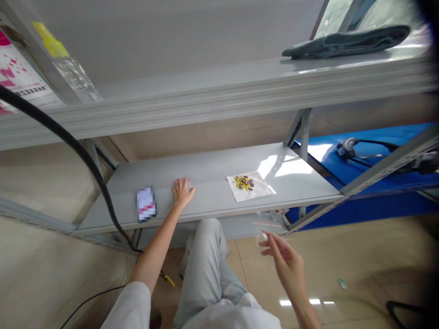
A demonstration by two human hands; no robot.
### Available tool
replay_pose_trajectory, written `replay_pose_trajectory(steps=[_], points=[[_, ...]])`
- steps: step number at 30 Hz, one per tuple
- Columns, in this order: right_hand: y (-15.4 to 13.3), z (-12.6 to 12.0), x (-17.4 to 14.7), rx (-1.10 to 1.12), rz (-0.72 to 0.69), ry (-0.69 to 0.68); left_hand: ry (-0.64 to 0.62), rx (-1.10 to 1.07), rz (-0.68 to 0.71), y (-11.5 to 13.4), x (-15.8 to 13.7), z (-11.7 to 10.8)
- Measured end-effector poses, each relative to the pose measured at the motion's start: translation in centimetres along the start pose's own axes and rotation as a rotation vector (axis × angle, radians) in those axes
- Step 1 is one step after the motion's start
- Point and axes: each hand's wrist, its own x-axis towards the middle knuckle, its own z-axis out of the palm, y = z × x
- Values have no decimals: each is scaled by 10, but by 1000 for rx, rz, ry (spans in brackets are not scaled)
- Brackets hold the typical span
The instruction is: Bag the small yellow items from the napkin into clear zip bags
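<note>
My left hand (183, 195) lies on the grey shelf (206, 171) with its fingers spread. Under or beside its fingertips shows a small clear piece of plastic with a reddish line, partly hidden. Raised in front of the shelf edge, my right hand (286, 260) pinches a clear zip bag (261, 240) with a red stripe near its top. Whether anything is inside that bag I cannot tell. Between the hands, a pile of yellow and dark brown capsules (244, 183) rests on a white sheet of paper (259, 189).
A phone (146, 204) with a blurred screen lies left of my left hand. Above hangs an upper shelf (206, 98) carrying a yellow-capped bottle (75, 75) and a folded dark cloth (346, 43). A black cable (82, 153) crosses at left. Metal posts (363, 176) frame the right side.
</note>
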Motion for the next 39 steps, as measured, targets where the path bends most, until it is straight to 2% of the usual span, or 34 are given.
replay_pose_trajectory(steps=[3, 5, 7, 9, 11, 13, 14, 16, 19, 23, 24, 25, 26, 29, 30, 31, 33, 35, 39], points=[[-1, 2, 0, 19, 1, 8, -1, -63, 38, -3, 3, -15], [-5, 5, 1, 43, 1, 2, 14, -118, 65, 4, -1, -29], [-13, 10, 5, 61, -18, -12, 32, -189, 109, 22, -17, -41], [-23, 18, 9, 60, -79, -35, 12, -282, 178, 48, -47, -50], [-33, 26, 12, 42, -166, -62, -95, -421, 282, 75, -89, -55], [-42, 33, 13, 29, -236, -99, -371, -866, 328, 98, -133, -59], [-45, 36, 11, 28, -255, -121, -418, -998, 295, 106, -152, -60], [-50, 39, 6, 44, -256, -184, -431, -1198, 162, 114, -179, -63], [-55, 38, -4, 108, -196, -292, -500, -1296, 48, 109, -193, -71], [-58, 38, -10, 187, -107, -366, -684, -1164, 156, 94, -190, -81], [-59, 39, -10, 183, -100, -369, -684, -1126, 181, 92, -189, -82], [-58, 41, -10, 170, -98, -365, -627, -1090, 192, 91, -190, -81], [-58, 44, -10, 152, -98, -349, -509, -1048, 187, 91, -192, -81], [-54, 51, -10, 98, -113, -243, -16, -881, 128, 94, -204, -76], [-53, 53, -10, 77, -130, -207, 86, -829, 121, 95, -210, -76], [-51, 53, -10, 55, -153, -176, 134, -794, 124, 96, -215, -75], [-50, 52, -11, 8, -212, -135, 156, -783, 137, 99, -225, -77], [-50, 50, -12, -29, -273, -115, 120, -820, 128, 101, -232, -78], [-52, 50, -19, -37, -389, -109, -48, -965, 89, 103, -235, -73]])
